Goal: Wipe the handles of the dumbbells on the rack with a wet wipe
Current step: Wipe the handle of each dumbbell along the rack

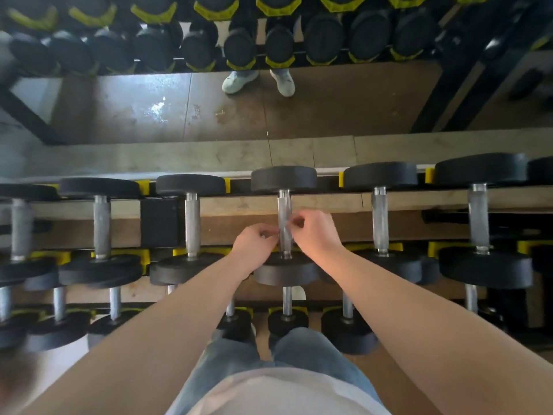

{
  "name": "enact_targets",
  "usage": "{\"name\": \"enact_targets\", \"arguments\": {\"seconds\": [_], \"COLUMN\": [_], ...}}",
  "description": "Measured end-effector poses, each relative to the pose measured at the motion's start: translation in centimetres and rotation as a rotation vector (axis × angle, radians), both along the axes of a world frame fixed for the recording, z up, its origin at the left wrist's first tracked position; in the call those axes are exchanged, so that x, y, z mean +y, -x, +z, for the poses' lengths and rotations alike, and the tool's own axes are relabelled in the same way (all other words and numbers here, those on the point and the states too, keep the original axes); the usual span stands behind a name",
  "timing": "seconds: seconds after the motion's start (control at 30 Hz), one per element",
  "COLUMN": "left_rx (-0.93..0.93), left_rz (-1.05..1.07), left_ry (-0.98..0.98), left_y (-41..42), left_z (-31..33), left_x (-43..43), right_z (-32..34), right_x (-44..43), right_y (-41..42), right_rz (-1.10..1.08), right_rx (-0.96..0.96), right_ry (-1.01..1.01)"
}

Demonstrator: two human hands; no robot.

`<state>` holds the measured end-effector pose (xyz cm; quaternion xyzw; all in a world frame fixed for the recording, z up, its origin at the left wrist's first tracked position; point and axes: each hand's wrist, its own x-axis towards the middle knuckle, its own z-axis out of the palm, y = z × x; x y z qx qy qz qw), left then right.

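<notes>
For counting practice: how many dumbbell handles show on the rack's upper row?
6, left to right: first, second, third, fourth between left hand and right hand, fifth, sixth. Others may hide off-frame.

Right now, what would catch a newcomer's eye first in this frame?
The left hand and right hand meet mid-frame, fingers pinching what looks like a wipe around the centre dumbbell's steel handle. Black dumbbells line the rack to both sides; above, a mirror reflects pale shoes.

A black rack (160,223) with yellow cradles (431,176) carries rows of black-headed dumbbells (192,223) side by side.
</notes>
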<state>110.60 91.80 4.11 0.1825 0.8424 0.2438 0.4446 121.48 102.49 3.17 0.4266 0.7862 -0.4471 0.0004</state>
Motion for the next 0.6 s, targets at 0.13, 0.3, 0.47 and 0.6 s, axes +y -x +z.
{"name": "enact_targets", "arguments": {"seconds": [0.13,0.3,0.47,0.6], "left_rx": [0.026,-0.006,-0.027,-0.042], "left_rz": [-0.008,0.018,0.025,0.011], "left_ry": [0.010,0.016,0.013,0.003], "left_y": [-0.2,-0.1,0.0,0.3], "left_z": [-0.3,-0.2,-0.1,-0.2], "left_x": [0.2,0.1,0.1,0.2], "right_z": [-1.0,-0.1,0.2,-0.7], "right_x": [-0.8,0.2,0.9,-0.7], "right_y": [-1.6,1.2,1.4,-1.3], "right_rz": [0.038,-0.390,-0.285,0.040], "right_rx": [-0.202,0.034,0.077,-0.195], "right_ry": [0.073,0.222,0.182,0.227]}}
